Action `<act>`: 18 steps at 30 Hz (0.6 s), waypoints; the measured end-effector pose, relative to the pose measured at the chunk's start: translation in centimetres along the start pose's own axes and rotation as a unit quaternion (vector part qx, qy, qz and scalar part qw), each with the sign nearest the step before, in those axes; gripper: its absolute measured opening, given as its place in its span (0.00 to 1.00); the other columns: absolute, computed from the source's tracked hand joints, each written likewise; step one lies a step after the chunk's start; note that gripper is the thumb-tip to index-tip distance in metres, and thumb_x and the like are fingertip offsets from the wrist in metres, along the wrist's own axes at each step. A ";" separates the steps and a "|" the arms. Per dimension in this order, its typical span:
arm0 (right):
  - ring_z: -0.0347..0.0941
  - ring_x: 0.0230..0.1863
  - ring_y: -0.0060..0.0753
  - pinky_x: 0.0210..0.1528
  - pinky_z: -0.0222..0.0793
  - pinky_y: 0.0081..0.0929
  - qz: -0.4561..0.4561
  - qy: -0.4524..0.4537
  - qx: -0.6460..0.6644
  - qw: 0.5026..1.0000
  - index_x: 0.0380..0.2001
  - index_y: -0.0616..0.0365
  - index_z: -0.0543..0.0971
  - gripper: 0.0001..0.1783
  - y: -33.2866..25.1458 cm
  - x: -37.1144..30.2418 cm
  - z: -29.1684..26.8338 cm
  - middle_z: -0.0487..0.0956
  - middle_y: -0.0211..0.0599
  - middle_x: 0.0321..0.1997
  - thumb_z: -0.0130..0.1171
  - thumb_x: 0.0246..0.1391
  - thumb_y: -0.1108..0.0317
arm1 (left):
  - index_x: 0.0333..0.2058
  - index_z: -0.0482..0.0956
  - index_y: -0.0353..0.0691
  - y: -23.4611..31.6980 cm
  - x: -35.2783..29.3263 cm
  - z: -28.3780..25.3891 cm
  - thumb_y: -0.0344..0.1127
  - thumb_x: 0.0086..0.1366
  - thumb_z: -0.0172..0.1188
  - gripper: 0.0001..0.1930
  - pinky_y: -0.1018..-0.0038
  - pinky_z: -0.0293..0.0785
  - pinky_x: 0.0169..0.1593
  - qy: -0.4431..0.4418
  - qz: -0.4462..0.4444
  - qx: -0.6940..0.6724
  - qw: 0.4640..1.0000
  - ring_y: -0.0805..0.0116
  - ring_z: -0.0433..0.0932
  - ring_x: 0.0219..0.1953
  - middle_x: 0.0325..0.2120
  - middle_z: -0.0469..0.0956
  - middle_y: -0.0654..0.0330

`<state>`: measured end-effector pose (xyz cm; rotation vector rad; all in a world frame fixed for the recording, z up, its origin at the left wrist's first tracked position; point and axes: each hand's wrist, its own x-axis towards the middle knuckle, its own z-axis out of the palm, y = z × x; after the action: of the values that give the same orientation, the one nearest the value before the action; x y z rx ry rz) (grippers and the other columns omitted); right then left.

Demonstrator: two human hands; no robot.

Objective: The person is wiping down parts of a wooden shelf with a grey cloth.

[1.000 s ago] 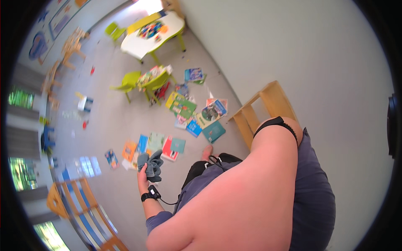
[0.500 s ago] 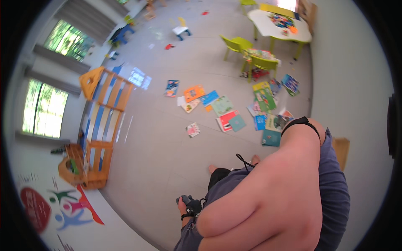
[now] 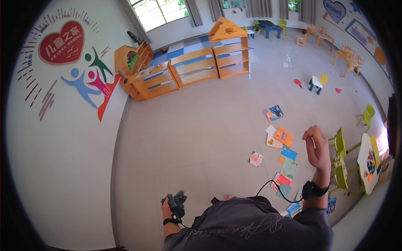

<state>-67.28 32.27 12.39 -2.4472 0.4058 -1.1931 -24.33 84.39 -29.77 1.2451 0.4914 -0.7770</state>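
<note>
My left hand (image 3: 166, 208), low in the picture, is closed round a dark grey soft bundle (image 3: 176, 202) that looks like bunched cloth. A black band with a cord circles that wrist. Raised at the right, my right hand (image 3: 317, 148) has its fingers curled in, and nothing shows in them. A black band is on this wrist too. Beyond and beside the right hand, books lie flat on the floor: an orange book (image 3: 284, 137), a blue book (image 3: 289, 153), a pale green book (image 3: 289, 168) and a red one (image 3: 282, 181). A small pinkish booklet (image 3: 256, 159) lies apart from them.
A low wooden shelf unit (image 3: 193, 66) runs along the far left, under windows. At the right stand green chairs (image 3: 340, 142) and a white table (image 3: 365, 163) with colourful pieces. A small white chair (image 3: 317, 83) and red paddles (image 3: 297, 83) are farther off.
My view has swung left, bringing the wall mural and shelf into fuller view. My right arm, earlier bent close across the view with its hand hidden, now reaches out. The left hand still holds the grey bundle.
</note>
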 end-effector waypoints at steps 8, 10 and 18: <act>0.74 0.29 0.34 0.32 0.67 0.28 0.236 -0.055 -0.054 0.969 0.34 0.64 0.78 0.05 11.4 3.2 7.9 0.79 0.43 0.30 0.53 0.56 0.79 | 0.42 0.76 0.40 8.5 10.1 16.0 0.46 0.67 0.60 0.15 0.53 0.82 0.38 0.001 0.066 0.086 0.994 0.51 0.83 0.34 0.37 0.82 0.48; 0.74 0.29 0.34 0.33 0.68 0.28 0.307 -0.064 -0.080 0.946 0.36 0.63 0.78 0.05 15.1 5.0 9.1 0.78 0.41 0.29 0.55 0.55 0.78 | 0.44 0.76 0.39 11.4 11.3 25.6 0.45 0.67 0.61 0.16 0.53 0.83 0.39 -0.092 0.013 0.121 0.988 0.51 0.83 0.35 0.39 0.82 0.48; 0.52 0.74 0.53 0.71 0.55 0.41 0.172 -0.205 0.071 0.961 0.71 0.55 0.58 0.53 27.7 19.7 23.7 0.60 0.53 0.71 0.73 0.45 0.53 | 0.65 0.62 0.35 22.6 9.5 57.3 0.40 0.69 0.60 0.30 0.62 0.72 0.60 -0.434 0.086 0.116 0.889 0.54 0.75 0.58 0.54 0.75 0.46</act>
<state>-39.10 4.69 -0.21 -2.2972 0.5675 -0.5355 -5.58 29.73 -6.44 1.0040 -0.4506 -1.1600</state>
